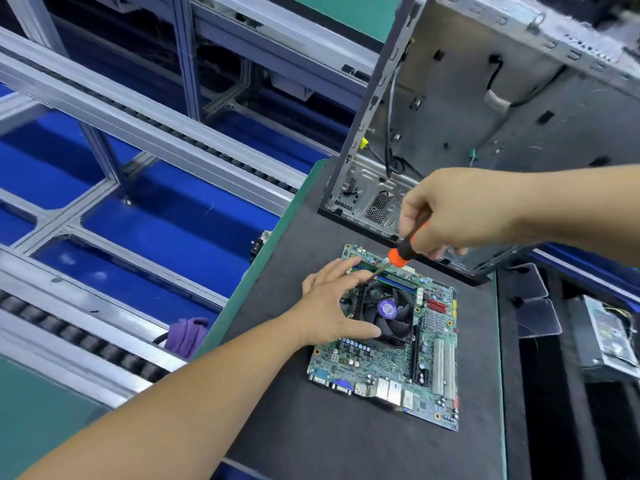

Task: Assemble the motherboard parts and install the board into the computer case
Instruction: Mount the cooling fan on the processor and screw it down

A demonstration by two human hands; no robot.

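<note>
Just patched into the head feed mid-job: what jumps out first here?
The green motherboard lies flat on the dark mat, with its black cooler fan under the left hand. The right hand grips an orange-and-black screwdriver, tip angled down at the fan's far corner. Behind stands the open computer case.

Bare counter [346,445] lies open at 6 o'clock of the board [388,362] and in a narrower strip at 9. At 12 the case [485,116] stands close. Both hands [332,306] [460,209] and the screwdriver [398,256] crowd the fan [388,313].
</note>
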